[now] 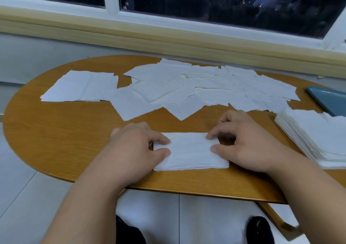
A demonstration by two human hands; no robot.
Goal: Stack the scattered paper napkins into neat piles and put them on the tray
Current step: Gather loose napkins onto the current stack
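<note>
Squaring the small pile (pixel 189 153)
Left hand (pixel 138 146) and right hand (pixel 249 147) pinch its side edges; uneven squeezing could skew the sheets.

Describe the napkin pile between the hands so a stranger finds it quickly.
Start at the oval wooden table, near edge. The thin napkin pile lies there, held by the left hand and right hand; the tall pile rightwards lies untouched.
</note>
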